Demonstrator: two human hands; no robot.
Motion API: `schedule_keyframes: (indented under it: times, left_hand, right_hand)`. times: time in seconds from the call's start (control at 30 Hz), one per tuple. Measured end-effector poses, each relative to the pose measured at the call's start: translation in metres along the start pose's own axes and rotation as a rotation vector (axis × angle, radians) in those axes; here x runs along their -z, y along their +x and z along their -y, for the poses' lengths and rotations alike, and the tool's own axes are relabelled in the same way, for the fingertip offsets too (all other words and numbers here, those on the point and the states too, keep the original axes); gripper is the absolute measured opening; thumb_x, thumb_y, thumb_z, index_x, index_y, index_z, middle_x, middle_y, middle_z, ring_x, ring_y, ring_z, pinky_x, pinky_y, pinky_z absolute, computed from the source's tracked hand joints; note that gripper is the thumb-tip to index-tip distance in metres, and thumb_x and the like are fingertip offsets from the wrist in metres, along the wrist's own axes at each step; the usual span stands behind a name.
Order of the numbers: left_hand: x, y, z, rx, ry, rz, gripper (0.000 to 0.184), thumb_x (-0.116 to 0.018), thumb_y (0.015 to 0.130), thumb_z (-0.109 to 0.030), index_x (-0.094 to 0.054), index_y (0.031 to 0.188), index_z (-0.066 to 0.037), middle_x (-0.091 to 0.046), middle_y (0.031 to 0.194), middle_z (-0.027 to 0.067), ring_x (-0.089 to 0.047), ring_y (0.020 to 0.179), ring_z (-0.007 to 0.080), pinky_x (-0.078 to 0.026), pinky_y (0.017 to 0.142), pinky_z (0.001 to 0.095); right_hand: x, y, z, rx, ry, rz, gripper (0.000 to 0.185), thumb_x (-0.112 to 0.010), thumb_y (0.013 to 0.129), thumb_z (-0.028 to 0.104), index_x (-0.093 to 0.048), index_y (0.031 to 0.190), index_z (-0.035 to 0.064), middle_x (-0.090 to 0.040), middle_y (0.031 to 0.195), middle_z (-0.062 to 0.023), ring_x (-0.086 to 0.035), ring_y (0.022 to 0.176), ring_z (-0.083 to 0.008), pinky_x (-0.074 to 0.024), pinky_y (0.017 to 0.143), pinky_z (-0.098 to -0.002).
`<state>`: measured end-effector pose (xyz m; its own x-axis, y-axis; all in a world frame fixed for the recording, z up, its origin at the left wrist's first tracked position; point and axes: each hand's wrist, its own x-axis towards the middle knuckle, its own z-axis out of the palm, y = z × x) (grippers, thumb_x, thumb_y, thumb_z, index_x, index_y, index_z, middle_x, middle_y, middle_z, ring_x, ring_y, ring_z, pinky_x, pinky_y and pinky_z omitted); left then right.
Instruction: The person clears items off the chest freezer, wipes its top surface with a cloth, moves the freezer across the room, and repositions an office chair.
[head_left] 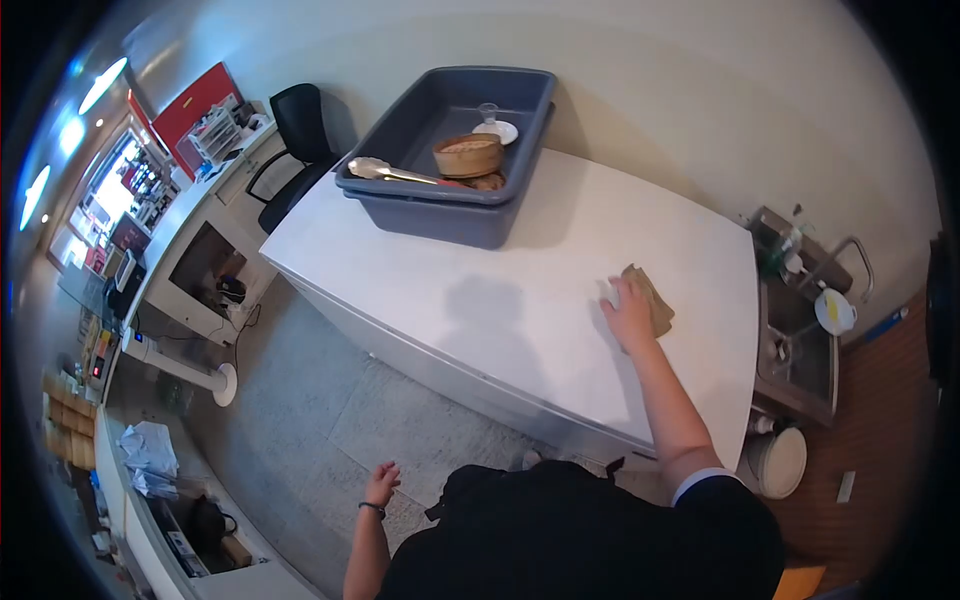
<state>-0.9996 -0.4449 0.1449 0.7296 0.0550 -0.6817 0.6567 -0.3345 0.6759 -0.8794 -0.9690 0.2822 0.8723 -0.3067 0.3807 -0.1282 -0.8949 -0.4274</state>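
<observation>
My right hand point(628, 312) rests on a brown cloth point(651, 302) on the white tabletop point(580, 225). Its fingers are spread, and part of the cloth shows to the right of them. Away from the table, my left hand point(382, 483) hangs over the floor with its fingers apart and nothing in it. A grey tub point(440, 220) stands at the far left part of the tabletop. Inside it are a round bamboo steamer point(468, 157), a small white plate point(503, 131), and a clear cup point(488, 112). Tongs point(385, 171) lie across its near left edge.
To the right of the table is a metal sink point(803, 375) with a faucet point(862, 262) and a white bowl point(834, 311). White round containers point(780, 464) stand below it. A black chair point(297, 125) and a desk point(185, 235) are at the left, above a grey floor point(300, 400).
</observation>
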Motion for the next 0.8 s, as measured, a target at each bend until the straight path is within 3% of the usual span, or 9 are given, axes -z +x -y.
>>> schedule_keyframes:
  times: [0.03,0.1,0.2,0.3,0.37,0.5,0.63,0.8]
  left_hand:
    - [0.004,0.003,-0.022,-0.030,-0.016,0.002,0.042,-0.052,0.077,-0.033,-0.042,0.113,-0.013,-0.053,0.099,0.0024,-0.053,0.080,0.0154,-0.040,0.067,0.0305]
    - [0.016,0.016,-0.061,-0.095,-0.038,0.012,0.040,-0.051,0.078,-0.032,-0.043,0.113,-0.013,-0.053,0.100,0.0024,-0.053,0.081,0.0149,-0.039,0.068,0.0287]
    - [0.033,0.037,-0.127,-0.255,-0.087,0.068,0.037,-0.049,0.079,-0.028,-0.043,0.112,-0.011,-0.053,0.101,0.0021,-0.053,0.082,0.0133,-0.039,0.069,0.0259]
    - [0.065,0.071,-0.185,-0.449,-0.073,0.143,0.035,-0.048,0.081,-0.025,-0.043,0.112,-0.010,-0.053,0.101,0.0017,-0.052,0.083,0.0115,-0.039,0.069,0.0241]
    - [0.084,0.088,-0.217,-0.521,-0.040,0.202,0.034,-0.048,0.081,-0.023,-0.043,0.112,-0.009,-0.053,0.101,0.0015,-0.052,0.084,0.0108,-0.038,0.069,0.0233]
    - [0.116,0.111,-0.283,-0.705,-0.075,0.281,0.035,-0.049,0.081,-0.023,-0.043,0.112,-0.009,-0.052,0.100,0.0018,-0.052,0.085,0.0105,-0.039,0.071,0.0234]
    - [0.134,0.122,-0.342,-0.777,-0.093,0.330,0.035,-0.046,0.080,-0.016,-0.040,0.114,-0.006,-0.050,0.101,0.0035,-0.050,0.084,0.0103,-0.038,0.071,0.0215]
    - [0.131,0.141,-0.411,-0.902,-0.140,0.319,0.041,-0.046,0.081,-0.021,-0.035,0.119,-0.010,-0.049,0.102,0.0039,-0.050,0.085,0.0110,-0.039,0.073,0.0248]
  right_hand:
    - [-0.011,0.026,0.025,0.064,0.065,-0.083,0.041,-0.058,0.070,0.022,-0.044,0.105,0.0053,-0.047,0.104,-0.0146,-0.043,0.097,-0.0292,-0.0350,0.083,-0.0380]
    - [-0.049,0.057,0.089,-0.109,0.661,-0.067,0.042,-0.061,0.071,0.023,-0.043,0.104,0.0060,-0.048,0.098,-0.0109,-0.045,0.092,-0.0238,-0.0378,0.077,-0.0339]
    - [-0.079,0.084,0.179,-0.855,1.709,0.561,0.047,-0.062,0.071,0.033,-0.039,0.105,0.0112,-0.043,0.095,-0.0047,-0.043,0.085,-0.0189,-0.0375,0.073,-0.0343]
    - [-0.114,0.112,0.242,-0.884,1.843,0.508,0.043,-0.062,0.071,0.034,-0.038,0.099,0.0118,-0.041,0.095,-0.0046,-0.042,0.085,-0.0193,-0.0372,0.071,-0.0360]
    - [-0.133,0.127,0.261,-0.781,1.951,0.109,0.037,-0.063,0.071,0.027,-0.037,0.092,0.0117,-0.042,0.091,-0.0056,-0.043,0.085,-0.0192,-0.0384,0.072,-0.0359]
    - [-0.135,0.142,0.269,-0.848,2.093,-0.164,0.034,-0.064,0.069,0.015,-0.036,0.089,0.0109,-0.044,0.084,-0.0061,-0.045,0.082,-0.0193,-0.0404,0.075,-0.0350]
    - [-0.126,0.126,0.252,-0.808,2.083,-0.285,0.030,-0.063,0.070,0.018,-0.039,0.087,0.0097,-0.045,0.082,-0.0056,-0.046,0.082,-0.0191,-0.0403,0.076,-0.0338]
    - [-0.041,0.047,0.214,-0.820,1.902,-0.467,0.024,-0.062,0.071,0.026,-0.048,0.084,0.0118,-0.050,0.074,-0.0010,-0.050,0.071,-0.0142,-0.0436,0.067,-0.0308]
